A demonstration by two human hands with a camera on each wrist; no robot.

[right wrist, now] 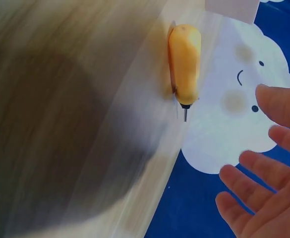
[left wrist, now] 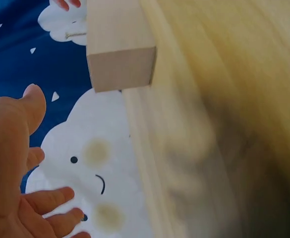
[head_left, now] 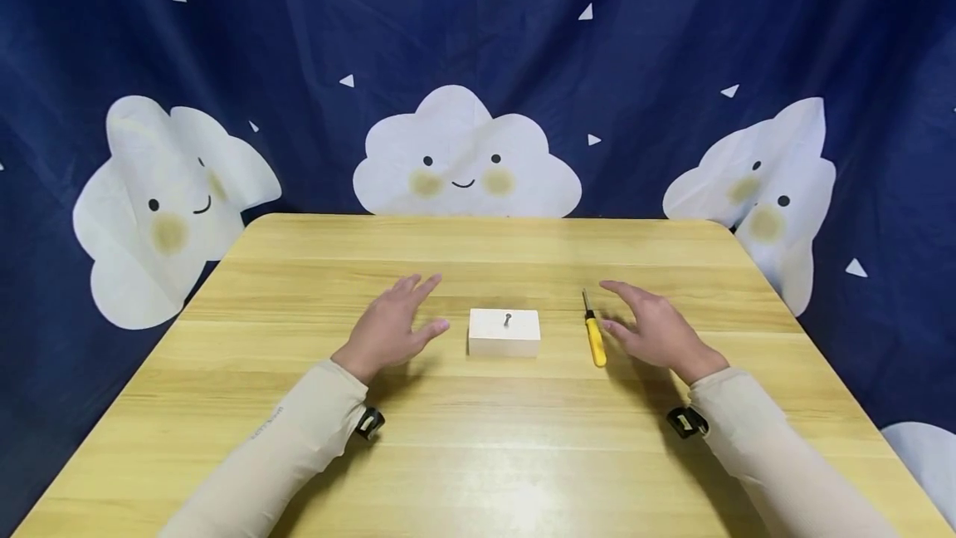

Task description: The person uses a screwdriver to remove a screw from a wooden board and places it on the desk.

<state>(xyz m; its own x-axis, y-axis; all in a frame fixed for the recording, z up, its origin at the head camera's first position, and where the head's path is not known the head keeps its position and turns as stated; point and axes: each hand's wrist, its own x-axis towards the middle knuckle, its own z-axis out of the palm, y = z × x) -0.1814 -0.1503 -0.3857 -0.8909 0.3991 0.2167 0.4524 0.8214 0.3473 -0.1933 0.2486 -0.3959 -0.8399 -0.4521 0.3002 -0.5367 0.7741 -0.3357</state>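
Note:
A pale wooden block [head_left: 504, 344] lies near the middle of the table, with a small metal screw [head_left: 507, 320] standing up from its top face. To its right is a screwdriver [head_left: 595, 341] with a yellow handle and a thin dark shaft pointing to the far side. My left hand [head_left: 392, 329] hovers left of the block, fingers spread, touching nothing. Just right of the screwdriver, my right hand [head_left: 657, 332] is held with relaxed fingers and grips nothing. The left wrist view shows the block [left wrist: 122, 67] from its end; the right wrist view shows the screwdriver's yellow handle [right wrist: 185, 64].
The wooden table [head_left: 478, 422] reaches back to a dark blue curtain [head_left: 635, 65] printed with smiling white clouds and small triangles. Each wrist wears a dark strap, the left one [head_left: 369, 423] and the right one [head_left: 687, 422].

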